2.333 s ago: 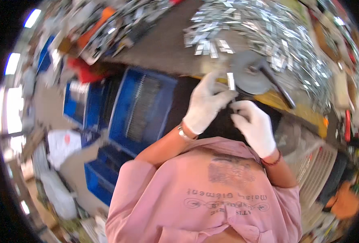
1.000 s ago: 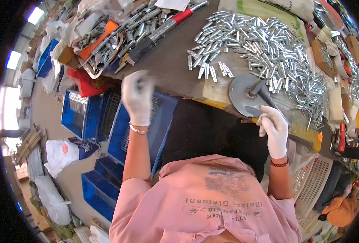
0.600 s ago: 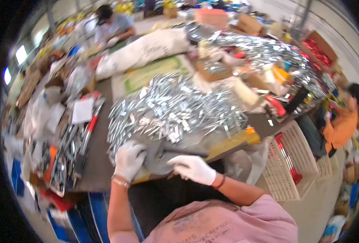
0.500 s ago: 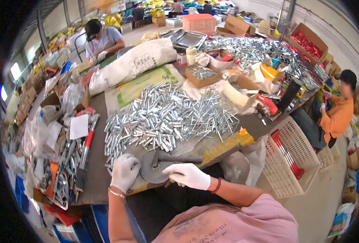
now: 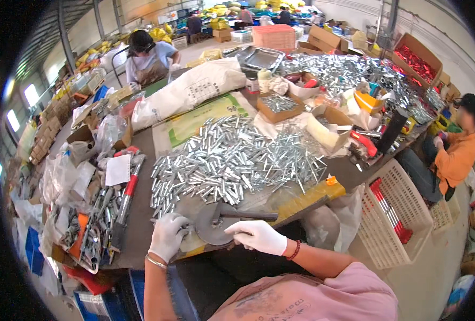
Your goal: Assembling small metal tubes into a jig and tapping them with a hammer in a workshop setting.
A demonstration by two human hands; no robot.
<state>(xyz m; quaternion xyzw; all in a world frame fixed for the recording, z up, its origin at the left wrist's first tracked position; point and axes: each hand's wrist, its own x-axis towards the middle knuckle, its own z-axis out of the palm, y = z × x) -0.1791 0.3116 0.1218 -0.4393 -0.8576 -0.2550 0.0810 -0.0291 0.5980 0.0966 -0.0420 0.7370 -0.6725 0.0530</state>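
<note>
A round grey metal plate (image 5: 208, 231) lies at the near table edge between my gloved hands. Across its far side rests a dark bar (image 5: 253, 215), thicker at its left end like a hammer. My left hand (image 5: 168, 235) is just left of the plate, thumb and fingers curled together. A small metal tip seems to show beside its far side, but what the fingers hold is unclear. My right hand (image 5: 260, 237) is at the plate's right edge, fingers bent and pinched; anything in them is hidden. Beyond the plate spreads a pile of short silver metal tubes (image 5: 200, 166), with thin metal pins (image 5: 296, 158) at its right.
A crate of long hand tools (image 5: 95, 219) stands left. A white perforated basket (image 5: 379, 224) with red-ended rods is right. Behind are a white sack (image 5: 194, 88), a small box of pins (image 5: 277, 104) and heaped metal parts (image 5: 334, 69). Co-workers sit far left and right.
The whole view has shifted, so the table appears farther right and slightly lower. Both hands stay beside the plate in nearly the same pose. The left co-worker's head and arms have moved.
</note>
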